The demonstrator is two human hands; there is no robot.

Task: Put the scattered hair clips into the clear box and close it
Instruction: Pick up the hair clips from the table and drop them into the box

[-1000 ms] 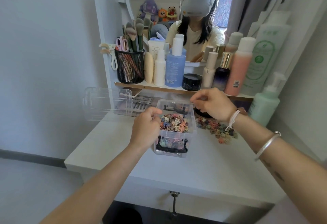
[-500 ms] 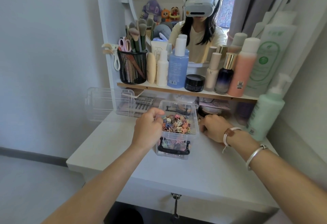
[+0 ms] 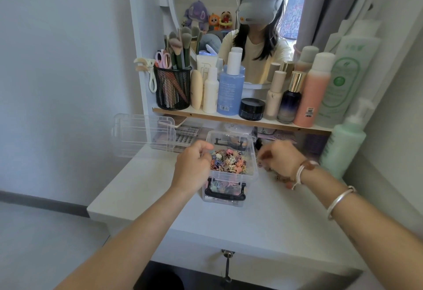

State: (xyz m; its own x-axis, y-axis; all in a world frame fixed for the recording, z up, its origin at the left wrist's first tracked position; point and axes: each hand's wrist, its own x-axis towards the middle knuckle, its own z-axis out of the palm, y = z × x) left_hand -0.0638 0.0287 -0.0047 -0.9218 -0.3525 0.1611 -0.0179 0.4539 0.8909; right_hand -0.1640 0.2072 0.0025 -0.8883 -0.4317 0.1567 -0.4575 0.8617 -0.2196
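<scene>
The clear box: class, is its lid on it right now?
No, the clear box stands open with hair clips heaped inside, while its lid stands apart at the table's left rear.

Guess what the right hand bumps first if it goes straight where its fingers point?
Probably the right wall of the clear plastic box full of colourful hair clips; the right hand points leftward at it, though depth is unclear.

Right hand [image 3: 282,159]: curled over the loose hair clips [image 3: 285,179]. I see only a few below the wrist and cannot tell whether the fingers pinch one.
Left hand [image 3: 192,166]: curled on the clear box [image 3: 231,174] rim, fingertips hidden.
Boxed clips: too small for me to count.
Both forearms: cut by the lower edge.
</scene>
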